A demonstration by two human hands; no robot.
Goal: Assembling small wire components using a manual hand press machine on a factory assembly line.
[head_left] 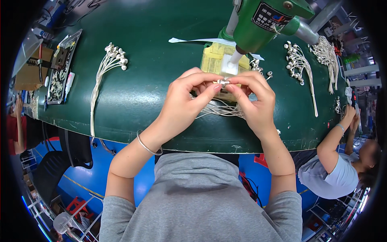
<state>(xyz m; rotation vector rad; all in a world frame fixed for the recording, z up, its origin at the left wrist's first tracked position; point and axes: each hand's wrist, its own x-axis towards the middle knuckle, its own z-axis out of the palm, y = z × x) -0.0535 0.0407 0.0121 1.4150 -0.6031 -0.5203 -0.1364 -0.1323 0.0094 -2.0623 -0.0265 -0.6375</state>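
From where I stand, both hands meet over the front of the green press (pixel 262 26). The left hand (pixel 186 92) has its grip, thumb and forefinger, pinching one side of a small silvery piece (pixel 223 83). The right hand (pixel 254 97) pinches the other side the same way, so the piece sits between the two sets of fingertips, just in front of the white block (pixel 229 64) under the press's ram (pixel 236 55). That block rests on a yellow-covered base (pixel 210 56). Below the hands, loose pale wires (pixel 219 110) fan across the green tabletop (pixel 157 52).

A white strip (pixel 193 40) runs leftward from behind the base. Well to the left lies a bundle (pixel 99 76) of wires with round silvery ends at the top; another bundle (pixel 308 72) lies right of the press, and a thicker one (pixel 328 56) is beyond it. At the far left I see a tray (pixel 74 50) of small bits, with a white bottle (pixel 69 85) beside it. A bangle (pixel 146 147) circles the left wrist. On the right, a co-worker (pixel 332 175) in a pale top reaches toward the tabletop's end.
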